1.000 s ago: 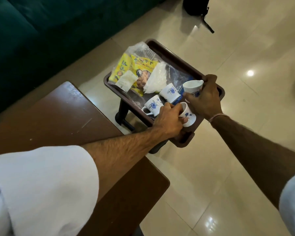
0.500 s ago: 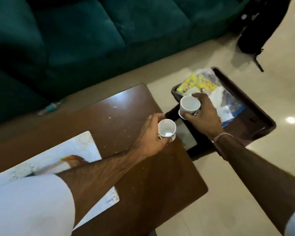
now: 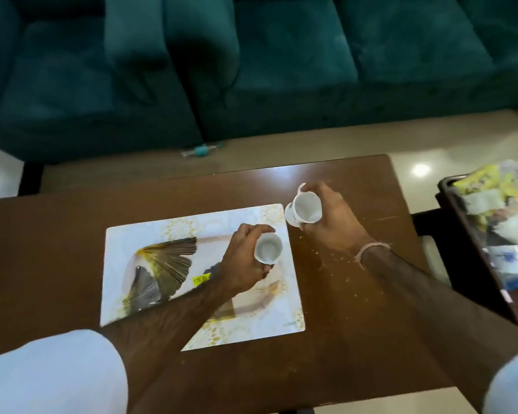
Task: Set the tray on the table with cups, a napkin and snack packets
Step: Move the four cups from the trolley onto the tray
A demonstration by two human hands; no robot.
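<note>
A person's left hand point(image 3: 240, 258) grips a small white cup point(image 3: 268, 248), fingers curled round its side, above the right part of a pale tray point(image 3: 150, 234) printed with a feathered-wing design; whether the cup touches the tray cannot be told. The right hand point(image 3: 329, 216) clasps a second white cup point(image 3: 304, 209), tilted with its mouth toward the camera, just beyond the tray's far right corner and over bare wood. A thin thread band point(image 3: 370, 249) circles the right wrist. The left forearm crosses the tray's near half, hiding part of the print and a yellow sticker point(image 3: 201, 278) beside the wrist.

Two cups are in hand. Well to the right of the right fingers, a dark brown serving tray point(image 3: 473, 252) carries yellow snack packets point(image 3: 491, 180), white napkin-like pieces point(image 3: 482, 200) and at least one more blue-flowered cup point(image 3: 507, 258), blurred.

The dark wooden table point(image 3: 356, 309) is speckled with pale crumbs near the right wrist. Beyond it stand a teal sofa point(image 3: 281, 70) and a glossy cream tile floor point(image 3: 416, 147), with a small teal-capped object point(image 3: 202, 150) lying at the sofa's foot.
</note>
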